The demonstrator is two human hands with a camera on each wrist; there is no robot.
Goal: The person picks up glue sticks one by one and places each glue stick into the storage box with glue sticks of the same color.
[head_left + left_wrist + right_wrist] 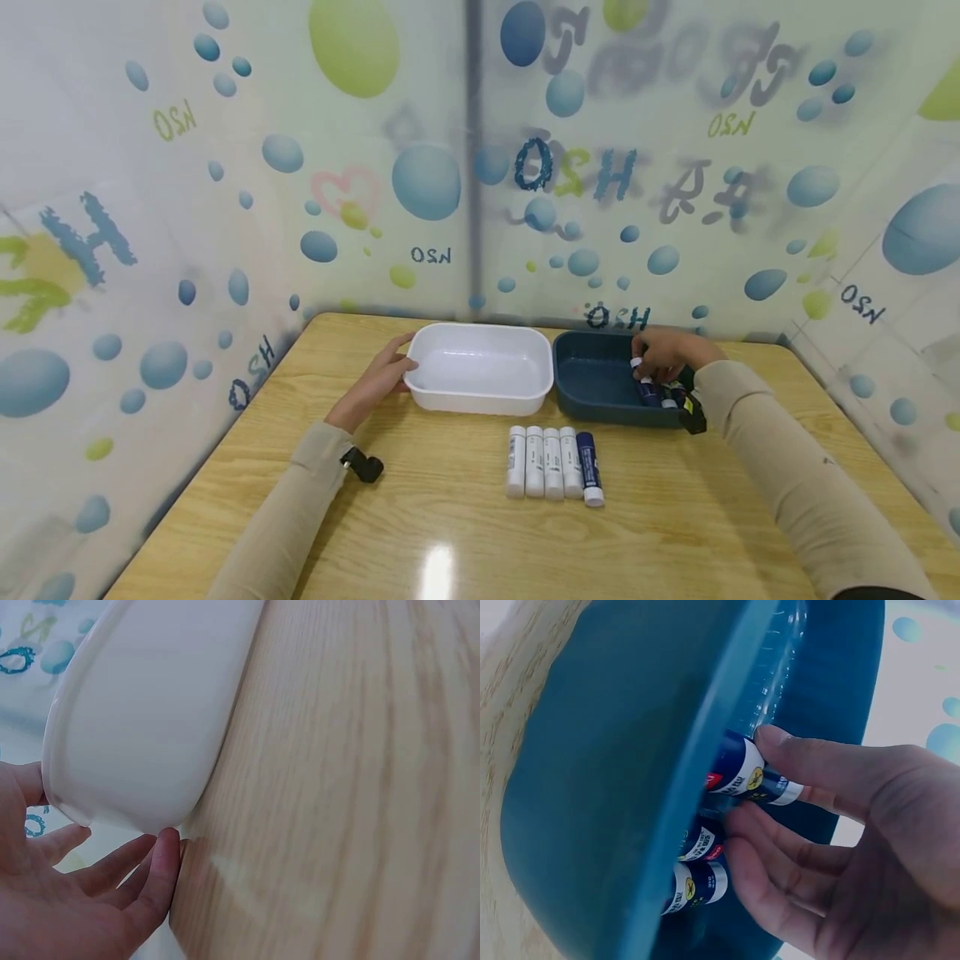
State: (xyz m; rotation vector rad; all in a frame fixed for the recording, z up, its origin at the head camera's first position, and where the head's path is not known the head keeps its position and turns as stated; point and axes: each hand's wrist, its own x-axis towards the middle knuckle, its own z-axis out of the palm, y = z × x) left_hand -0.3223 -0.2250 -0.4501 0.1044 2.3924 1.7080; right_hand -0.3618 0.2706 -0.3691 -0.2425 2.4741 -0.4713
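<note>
My left hand (378,375) holds the left end of a white plastic bin (480,402), its thumb over the rim and its fingers against the outer end wall. To the right stands a dark blue bin (600,410), with my right hand (667,352) reaching down into it. There the thumb and fingers pinch a navy glue stick (647,390) with a white end. More navy glue sticks (697,885) lie in the bin below those fingers, partly hidden by its wall. Nothing shows inside the white bin.
In front of the bins, several white glue sticks (552,464) lie side by side on the wooden table (360,533). One navy glue stick (589,468) is at the right end of that row. A patterned curtain (360,275) hangs behind the table.
</note>
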